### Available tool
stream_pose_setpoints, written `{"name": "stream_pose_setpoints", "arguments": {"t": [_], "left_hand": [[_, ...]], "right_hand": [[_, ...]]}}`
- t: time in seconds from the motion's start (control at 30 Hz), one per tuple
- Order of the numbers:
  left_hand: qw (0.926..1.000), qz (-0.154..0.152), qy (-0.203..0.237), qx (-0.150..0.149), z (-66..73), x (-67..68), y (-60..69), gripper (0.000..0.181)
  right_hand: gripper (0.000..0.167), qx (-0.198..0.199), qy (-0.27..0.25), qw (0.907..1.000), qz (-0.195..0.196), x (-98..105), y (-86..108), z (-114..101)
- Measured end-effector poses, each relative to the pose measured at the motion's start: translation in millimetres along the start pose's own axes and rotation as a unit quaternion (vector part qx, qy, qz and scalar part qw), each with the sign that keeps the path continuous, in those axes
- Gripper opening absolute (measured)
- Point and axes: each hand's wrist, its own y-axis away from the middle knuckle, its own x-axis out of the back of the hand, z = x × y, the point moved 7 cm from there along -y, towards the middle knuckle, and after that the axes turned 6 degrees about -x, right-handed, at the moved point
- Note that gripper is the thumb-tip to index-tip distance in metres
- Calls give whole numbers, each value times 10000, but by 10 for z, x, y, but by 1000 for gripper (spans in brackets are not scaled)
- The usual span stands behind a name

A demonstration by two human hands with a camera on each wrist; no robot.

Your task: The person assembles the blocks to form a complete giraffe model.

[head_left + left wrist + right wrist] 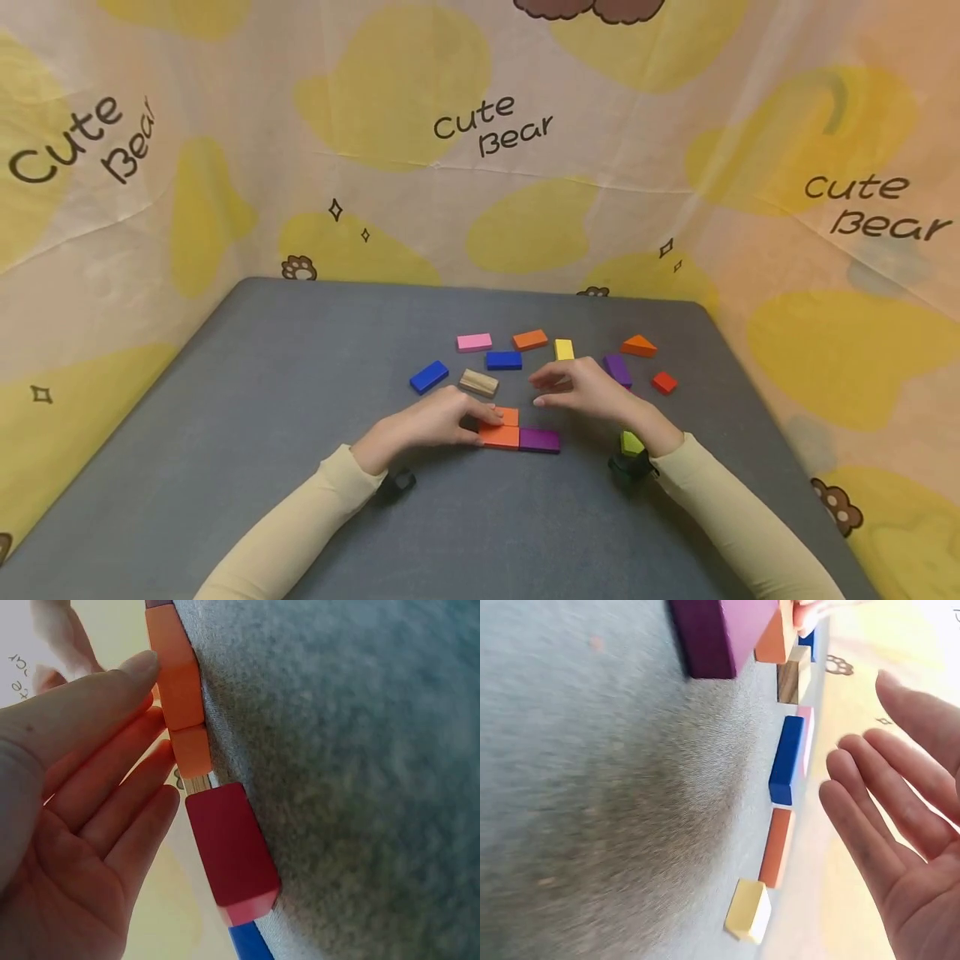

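Left hand [437, 417]: thumb and fingers on far orange block [511, 417] and near orange block [501, 438], lower centre of frame; I can't tell if they're pinched. Right hand [591, 390]: relaxed, thumb-finger gap, holding nothing, right of centre. Purple block [539, 441] abuts near orange block's right end. Wooden block [478, 382] above.

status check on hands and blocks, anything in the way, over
Left hand touching two orange blocks. Right hand open, holding nothing. Purple block against the front orange one. Red block near left hand, might obstruct.
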Motion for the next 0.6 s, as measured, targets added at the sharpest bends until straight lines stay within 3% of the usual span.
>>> {"name": "stream_pose_setpoints", "arguments": {"t": [0.3,0.6], "left_hand": [[9999,94,-55,-58,12,-10,13,37],[9996,180,-138,-155,18,8,12,37]], "right_hand": [[44,-54,-48,10000,-26,-87,-410,0],[38,237,-42,9996,-139,-252,-656,-49]]}}
